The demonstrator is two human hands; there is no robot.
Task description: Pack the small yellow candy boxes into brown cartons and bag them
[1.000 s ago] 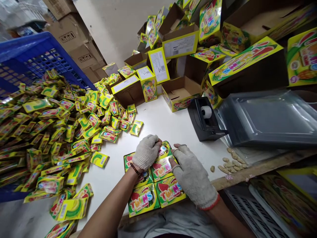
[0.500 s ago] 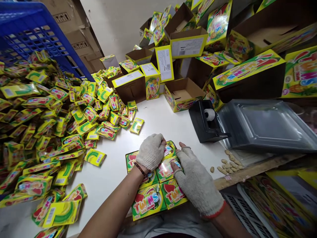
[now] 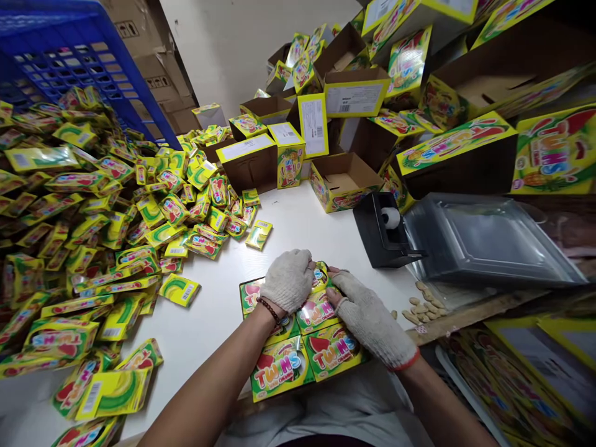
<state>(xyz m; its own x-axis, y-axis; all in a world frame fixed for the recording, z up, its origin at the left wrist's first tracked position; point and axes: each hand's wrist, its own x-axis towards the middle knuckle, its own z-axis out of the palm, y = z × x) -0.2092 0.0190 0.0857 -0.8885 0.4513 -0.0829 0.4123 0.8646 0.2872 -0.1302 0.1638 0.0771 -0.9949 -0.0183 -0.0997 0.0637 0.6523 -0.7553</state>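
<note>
In front of me, several yellow and green candy boxes [image 3: 284, 369] printed "TWINS" lie face up, edge to edge in rows. My left hand [image 3: 288, 282], in a white knit glove with bare fingertips, rests over the far part of this group. Its fingers are curled and their tips are mostly hidden. On the right side, my gloved right hand [image 3: 370, 318] has its thumb on top of a far-right candy box [image 3: 319, 308] and its fingers at the far corner, closed on that box. Both hands meet near the far edge.
Small candy packs [image 3: 153, 211] are heaped at left, below a blue crate [image 3: 135, 81]. Open display cartons [image 3: 344, 180] pile up at the back and right. A black tape dispenser [image 3: 379, 233], clear plastic trays [image 3: 484, 230] and peanuts [image 3: 426, 304] are on the right.
My right hand has moved in against the boxes, its fingers now closing at the far corner. My left hand stays nearly in place. The view has shifted slightly.
</note>
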